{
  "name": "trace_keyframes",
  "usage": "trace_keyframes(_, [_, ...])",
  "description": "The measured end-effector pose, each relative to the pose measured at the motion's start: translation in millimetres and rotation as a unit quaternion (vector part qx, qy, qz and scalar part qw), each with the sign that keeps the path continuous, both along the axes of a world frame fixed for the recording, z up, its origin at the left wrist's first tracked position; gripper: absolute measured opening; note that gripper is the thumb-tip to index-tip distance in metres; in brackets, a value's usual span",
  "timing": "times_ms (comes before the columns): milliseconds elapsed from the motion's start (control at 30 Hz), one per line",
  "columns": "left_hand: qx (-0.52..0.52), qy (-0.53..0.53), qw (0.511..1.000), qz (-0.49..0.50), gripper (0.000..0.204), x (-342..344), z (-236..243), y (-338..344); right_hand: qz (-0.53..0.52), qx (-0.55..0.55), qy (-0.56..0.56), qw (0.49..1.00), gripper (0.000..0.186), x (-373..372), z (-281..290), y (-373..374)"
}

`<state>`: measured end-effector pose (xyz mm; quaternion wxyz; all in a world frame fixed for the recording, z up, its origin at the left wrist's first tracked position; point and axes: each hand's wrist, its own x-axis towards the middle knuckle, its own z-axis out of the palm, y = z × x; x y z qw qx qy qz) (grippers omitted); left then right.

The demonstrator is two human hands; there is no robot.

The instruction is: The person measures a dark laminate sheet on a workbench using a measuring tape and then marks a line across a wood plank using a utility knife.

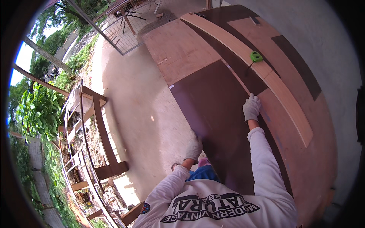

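A large dark brown board [220, 121] with a thin pale edge lies over pinkish plywood sheets [178, 45]. My left hand [193, 148], in a grey knit glove, grips its left edge low down, the fingers partly hidden. My right hand [251, 108], also gloved, has its fingers curled on the board's right edge, higher up. To the right of it, a long pale wooden plank [289, 110] runs lengthwise, with a green tape measure [256, 56] resting on it. A small dark object [199, 15] sits at the plank's far end.
Along the left side stand wooden frames [102, 133] beside plants and rubble. A wire mesh panel [119, 28] stands at the back, near the sheets' far corner. Concrete floor [140, 98] lies left of the boards, and a pale wall [323, 38] runs along the right.
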<state>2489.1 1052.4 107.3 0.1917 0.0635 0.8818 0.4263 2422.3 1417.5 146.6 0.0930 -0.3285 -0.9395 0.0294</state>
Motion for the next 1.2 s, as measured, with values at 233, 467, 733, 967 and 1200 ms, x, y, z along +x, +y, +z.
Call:
trace_keyframes(233, [0.004, 0.074, 0.997, -0.024, 0.079, -11.5, 5.5, -11.6, 0.053, -0.028, 0.043, 0.997, 0.035, 9.9, 7.8, 1.0])
trace_keyframes(467, [-0.009, 0.04, 0.994, -0.105, 0.084, -26.5, 24.9, -25.0, 0.036, 0.003, 0.039, 0.999, 0.034, 14.1, -2.7, 1.0])
trace_keyframes(733, [-0.128, 0.13, 0.952, -0.246, 0.08, -110.5, 44.5, -113.3, 0.065, 0.037, 0.118, 0.99, 0.054, -21.9, 15.8, -152.4])
trace_keyframes(967, [-0.067, 0.176, 0.949, -0.253, 0.063, -230.6, 48.5, -163.2, 0.069, 0.035, 0.072, 0.994, 0.063, -28.2, -4.5, -287.6])
trace_keyframes(1200, [0.292, -0.026, 0.863, -0.411, 0.029, -316.6, 201.3, -140.2, 0.04, -0.003, 0.089, 0.995, 0.057, -40.3, 9.6, -286.3])
